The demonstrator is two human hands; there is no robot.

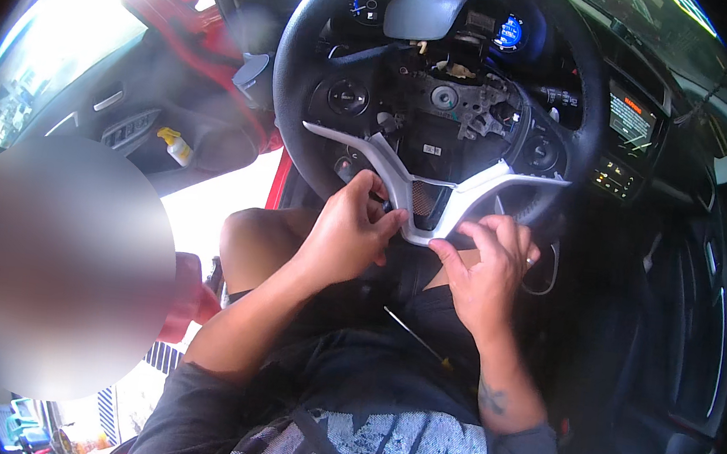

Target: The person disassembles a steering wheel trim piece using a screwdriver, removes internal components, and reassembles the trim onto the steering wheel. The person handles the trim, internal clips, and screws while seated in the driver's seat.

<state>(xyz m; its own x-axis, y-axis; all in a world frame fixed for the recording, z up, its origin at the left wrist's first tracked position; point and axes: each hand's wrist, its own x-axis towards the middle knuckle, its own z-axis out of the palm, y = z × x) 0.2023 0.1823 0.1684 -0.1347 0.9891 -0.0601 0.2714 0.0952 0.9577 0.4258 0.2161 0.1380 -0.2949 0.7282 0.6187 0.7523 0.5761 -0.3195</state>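
Observation:
A silver V-shaped steering wheel trim [416,235] is between my two hands, in front of the lower part of the steering wheel [289,71]. My left hand [350,230] pinches its lower left side, thumb against the edge. The thumb of my right hand [491,270] presses the lower right side, its fingers curled around behind. Above the trim, the wheel's centre is uncovered, showing a metal hub plate [447,99] with a round middle. A thin screwdriver [413,331] with a yellowish handle lies across my lap.
A blurred person [58,268] is close by on the left, beside the open car door [121,107]. A yellow-topped spray bottle [177,148] sits in the door. Lit gauges are behind the wheel, and a dashboard screen [631,117] glows to the right.

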